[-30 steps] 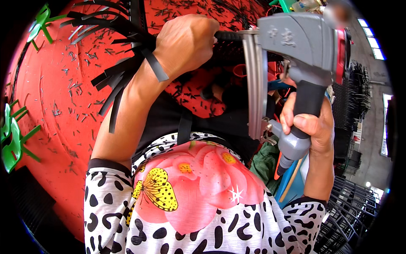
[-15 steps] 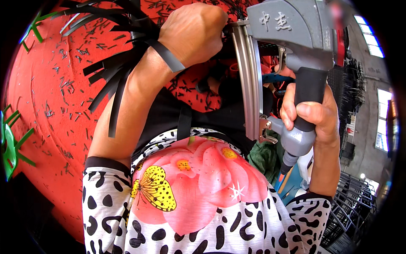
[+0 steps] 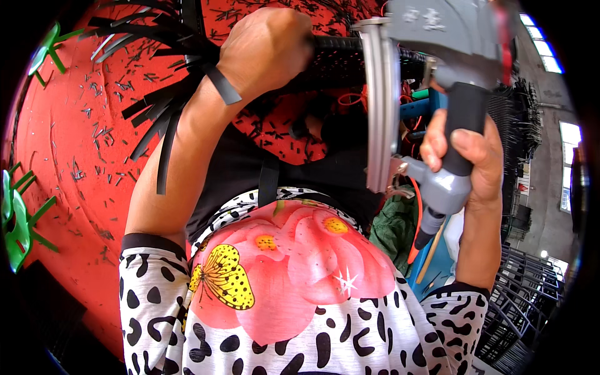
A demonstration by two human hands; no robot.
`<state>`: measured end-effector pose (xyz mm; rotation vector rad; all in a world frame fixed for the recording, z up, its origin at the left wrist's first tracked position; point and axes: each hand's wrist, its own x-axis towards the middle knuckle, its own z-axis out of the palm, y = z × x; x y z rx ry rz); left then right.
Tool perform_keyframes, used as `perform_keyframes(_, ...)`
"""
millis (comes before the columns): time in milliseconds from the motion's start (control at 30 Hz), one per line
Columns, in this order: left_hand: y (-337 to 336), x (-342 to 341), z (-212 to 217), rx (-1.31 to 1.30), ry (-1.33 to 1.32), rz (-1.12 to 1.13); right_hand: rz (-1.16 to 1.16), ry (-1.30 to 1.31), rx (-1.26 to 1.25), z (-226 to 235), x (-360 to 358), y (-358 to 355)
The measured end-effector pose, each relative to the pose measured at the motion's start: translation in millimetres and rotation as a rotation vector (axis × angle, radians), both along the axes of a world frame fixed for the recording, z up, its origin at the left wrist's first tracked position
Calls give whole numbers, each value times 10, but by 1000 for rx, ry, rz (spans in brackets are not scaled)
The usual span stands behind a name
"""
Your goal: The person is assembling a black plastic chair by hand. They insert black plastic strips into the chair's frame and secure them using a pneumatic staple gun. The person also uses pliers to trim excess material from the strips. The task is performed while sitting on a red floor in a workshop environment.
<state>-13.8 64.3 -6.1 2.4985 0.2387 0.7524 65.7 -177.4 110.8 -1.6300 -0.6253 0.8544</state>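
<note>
My right hand (image 3: 478, 153) is wrapped round the black grip of a grey air nailer (image 3: 447, 37), raised at the right; its long silver magazine (image 3: 378, 106) points down toward my lap, and the tool is smeared by motion. At the top middle my left hand (image 3: 269, 50) is closed in a fist; what its fingers hold is hidden. A black perforated woven piece (image 3: 340, 65) lies directly beyond that fist. Loose black flat strips (image 3: 165, 103) fan out to the left of the hand, and one end lies across my left wrist.
Red sheeting (image 3: 62, 144) littered with short black scraps spreads at the left. Green plastic stools (image 3: 25, 228) stand at its edge. An orange air hose (image 3: 415, 219) and a green cloth (image 3: 394, 228) are beside my lap. Black metal frames (image 3: 522, 300) stack at the right.
The air nailer has shifted slightly right, away from my left hand, and its magazine is now farther from the fist. My left hand has moved a little left, uncovering more of the black woven piece.
</note>
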Motion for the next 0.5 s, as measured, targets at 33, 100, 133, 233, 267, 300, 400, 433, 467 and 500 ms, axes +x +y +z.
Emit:
perform_keyframes(33,17,-13,-22,19,2,2,-23,-18,29,-5,75,-92)
perform_keyframes(100,59,15,-182,79,-126,-1,-85,-74,76,31,259,-341)
perform_keyframes(133,114,33,-237,106,-196,-10,-136,-96,78,23,369,-430)
perform_keyframes(233,43,22,-13,56,29,18,-335,-225,22,-156,838,-893)
perform_keyframes(267,57,0,16,-12,54,37,-380,-263,-13,-223,1002,-1014)
perform_keyframes(300,32,0,90,-33,96,32,-417,-320,-128,-321,1227,-1180)
perform_keyframes(400,39,10,177,-42,107,49,-545,-457,-474,-683,1810,-1548)
perform_keyframes(433,24,3,218,-47,110,53,-579,-574,-649,-846,2019,-1700)
perform_keyframes(467,7,5,235,-53,121,58,-606,-680,-830,-981,2208,-1836)
perform_keyframes(500,8,-15,260,-54,131,60,-615,-688,-928,-1023,2317,-1858)
